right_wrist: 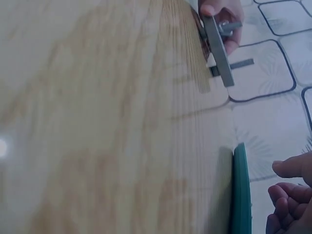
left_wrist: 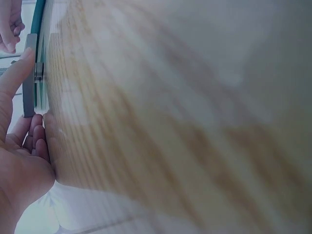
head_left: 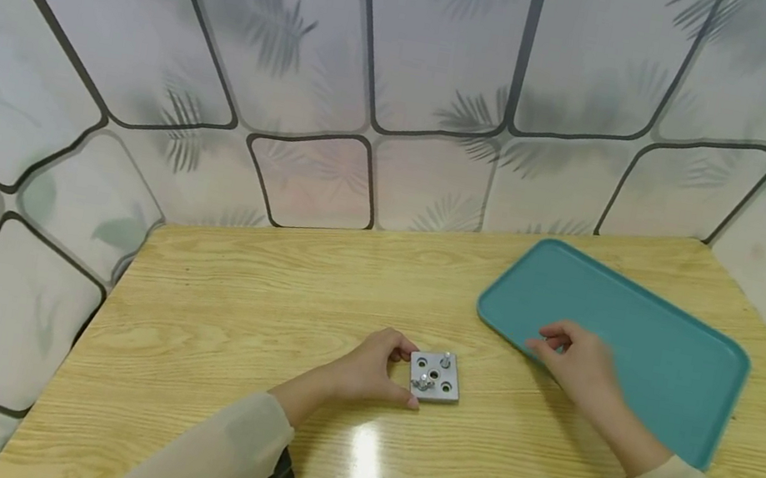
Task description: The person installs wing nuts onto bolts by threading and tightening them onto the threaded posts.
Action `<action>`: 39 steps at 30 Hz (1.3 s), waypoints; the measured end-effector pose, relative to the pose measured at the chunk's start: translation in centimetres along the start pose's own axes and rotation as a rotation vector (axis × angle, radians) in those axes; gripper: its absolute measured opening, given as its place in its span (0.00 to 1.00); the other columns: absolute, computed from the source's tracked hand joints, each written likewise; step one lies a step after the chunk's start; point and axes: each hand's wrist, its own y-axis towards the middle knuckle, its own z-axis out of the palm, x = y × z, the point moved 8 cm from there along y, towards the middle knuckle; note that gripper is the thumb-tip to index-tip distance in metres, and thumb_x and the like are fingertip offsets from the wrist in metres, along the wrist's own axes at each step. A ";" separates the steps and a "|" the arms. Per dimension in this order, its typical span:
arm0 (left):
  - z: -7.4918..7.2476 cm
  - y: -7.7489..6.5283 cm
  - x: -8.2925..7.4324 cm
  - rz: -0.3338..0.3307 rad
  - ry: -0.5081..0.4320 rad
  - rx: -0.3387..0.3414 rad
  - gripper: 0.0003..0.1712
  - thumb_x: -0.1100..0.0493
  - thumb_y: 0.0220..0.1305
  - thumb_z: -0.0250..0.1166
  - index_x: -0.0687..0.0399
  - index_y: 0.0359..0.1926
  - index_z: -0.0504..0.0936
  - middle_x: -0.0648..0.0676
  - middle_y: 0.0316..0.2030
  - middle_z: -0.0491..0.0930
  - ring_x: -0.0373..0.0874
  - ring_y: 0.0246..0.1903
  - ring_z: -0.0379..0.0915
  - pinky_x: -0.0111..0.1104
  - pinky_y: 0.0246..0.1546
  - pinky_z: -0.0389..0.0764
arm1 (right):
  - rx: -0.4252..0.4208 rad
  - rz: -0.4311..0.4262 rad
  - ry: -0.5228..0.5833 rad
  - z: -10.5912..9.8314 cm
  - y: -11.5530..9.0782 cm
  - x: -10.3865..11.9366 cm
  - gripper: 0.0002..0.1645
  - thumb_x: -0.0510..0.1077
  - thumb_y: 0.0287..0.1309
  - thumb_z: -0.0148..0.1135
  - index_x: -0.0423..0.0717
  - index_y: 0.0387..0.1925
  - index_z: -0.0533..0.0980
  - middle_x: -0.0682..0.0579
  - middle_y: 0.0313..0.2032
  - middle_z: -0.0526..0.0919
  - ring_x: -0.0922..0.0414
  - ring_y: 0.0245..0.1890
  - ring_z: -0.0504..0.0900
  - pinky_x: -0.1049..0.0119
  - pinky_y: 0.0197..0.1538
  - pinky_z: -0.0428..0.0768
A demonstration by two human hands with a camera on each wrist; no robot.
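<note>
A square grey metal plate (head_left: 434,364) with several round holes lies near the table's middle. My left hand (head_left: 369,368) grips its left side, the thumb at the near edge and the fingers at the far edge. From a hole at the plate's far right rises a threaded bolt (head_left: 446,359). At the near left, a wing nut (head_left: 423,382) sits on a second bolt. Underneath, a bolt head (left_wrist: 39,72) shows in the left wrist view. My right hand (head_left: 580,367) hovers over the tray's near left edge, fingers loosely bent, with nothing visible between thumb and fingers (right_wrist: 287,200).
A teal rectangular tray (head_left: 648,334) lies at the right of the wooden table (head_left: 252,293), its surface bare where visible. Patterned curtain-like walls (head_left: 453,48) stand behind the table and on both sides.
</note>
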 end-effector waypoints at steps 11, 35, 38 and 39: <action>-0.1 0.1 0.1 0.003 0.005 -0.003 0.38 0.50 0.41 0.78 0.55 0.54 0.72 0.47 0.45 0.69 0.40 0.45 0.63 0.32 0.51 0.68 | 0.103 0.058 -0.138 -0.3 1.2 -2.0 0.31 0.55 0.56 0.65 0.29 0.45 0.75 0.37 0.36 0.80 0.43 0.35 0.79 0.53 0.34 0.78; -0.1 0.1 0.0 0.010 0.006 0.001 0.38 0.50 0.41 0.78 0.55 0.53 0.72 0.47 0.44 0.69 0.40 0.45 0.63 0.32 0.51 0.68 | 0.047 0.065 -0.072 0.1 1.8 -3.6 0.12 0.40 0.58 0.62 0.32 0.37 0.78 0.39 0.31 0.81 0.45 0.31 0.78 0.54 0.32 0.76; -0.1 0.1 0.0 0.010 0.007 0.005 0.38 0.50 0.42 0.78 0.55 0.53 0.72 0.47 0.44 0.69 0.40 0.45 0.63 0.32 0.51 0.68 | 0.040 0.069 -0.077 -0.1 1.8 -3.8 0.11 0.40 0.58 0.62 0.33 0.36 0.79 0.38 0.32 0.82 0.45 0.32 0.79 0.55 0.31 0.76; -0.1 0.1 0.0 0.011 0.007 0.005 0.38 0.50 0.42 0.78 0.55 0.53 0.72 0.47 0.44 0.69 0.40 0.45 0.63 0.32 0.51 0.68 | 0.040 0.072 -0.078 -0.1 1.8 -3.8 0.11 0.40 0.58 0.62 0.33 0.36 0.79 0.38 0.33 0.82 0.44 0.32 0.78 0.55 0.31 0.76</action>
